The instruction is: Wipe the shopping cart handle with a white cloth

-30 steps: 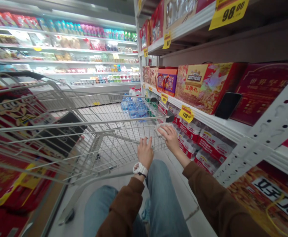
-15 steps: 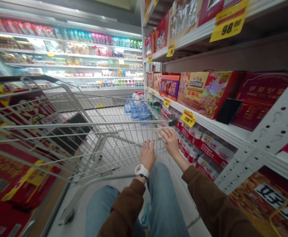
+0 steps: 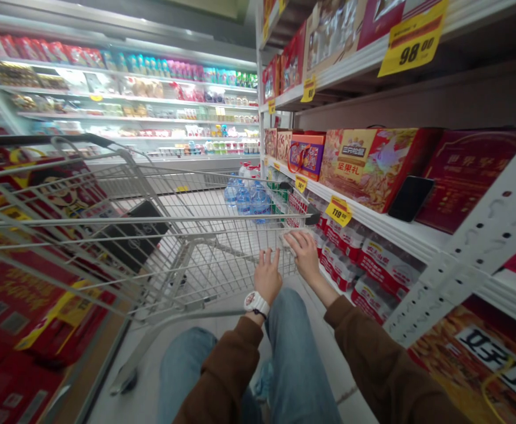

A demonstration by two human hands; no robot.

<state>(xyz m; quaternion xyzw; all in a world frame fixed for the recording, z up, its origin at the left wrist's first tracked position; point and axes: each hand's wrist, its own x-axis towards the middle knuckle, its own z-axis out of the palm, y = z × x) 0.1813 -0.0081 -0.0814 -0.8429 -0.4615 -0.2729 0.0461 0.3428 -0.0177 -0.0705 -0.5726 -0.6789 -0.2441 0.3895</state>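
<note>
Silver wire cart's (image 3: 222, 219) corner near white metal shelf (image 3: 368, 205); pale floor (image 3: 227, 323) open before knees. Right hand (image 3: 304, 253) over whitish wad (image 3: 287, 242) at cart wires, grip unclear; left hand's (image 3: 267, 279) grip loosely spread.

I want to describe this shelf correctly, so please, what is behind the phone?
Behind the phone, parts of a red-gold box and a dark red box show. Whatever the phone covers, including any support, cannot be seen.

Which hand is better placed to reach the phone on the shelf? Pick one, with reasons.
Right, probably: the right hand is nearer the phone, while the left hand sits farther left. The right does cover a pale item, though.
</note>
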